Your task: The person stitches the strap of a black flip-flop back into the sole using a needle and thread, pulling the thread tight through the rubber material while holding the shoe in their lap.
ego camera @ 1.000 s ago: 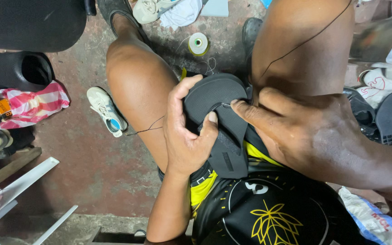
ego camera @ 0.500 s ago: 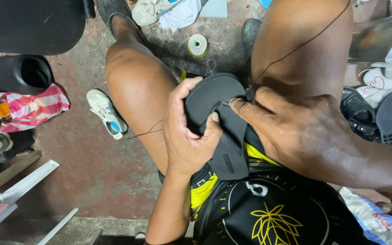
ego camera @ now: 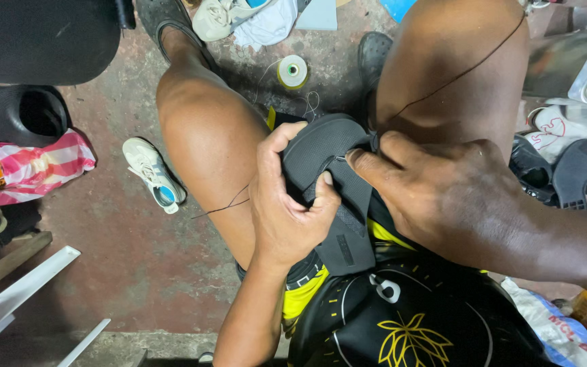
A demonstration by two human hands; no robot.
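Left hand (ego camera: 287, 211) clamped around a black sandal (ego camera: 331, 183), thumb across its strap, sole pressed into the palm. Right hand (ego camera: 456, 197) just beside it, fingertips pinched narrow at the sandal's edge on something thin, probably a needle. Dark thread (ego camera: 456, 76) running up from those fingertips across the knee. Beyond the left hand's knuckles, a spool of pale thread (ego camera: 293, 71) on the floor; off to its outer side, a white sneaker (ego camera: 152, 174).

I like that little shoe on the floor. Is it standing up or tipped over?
Tipped over. The white sneaker lies on its side on the floor, its white-and-blue sole facing up, beside the person's leg.
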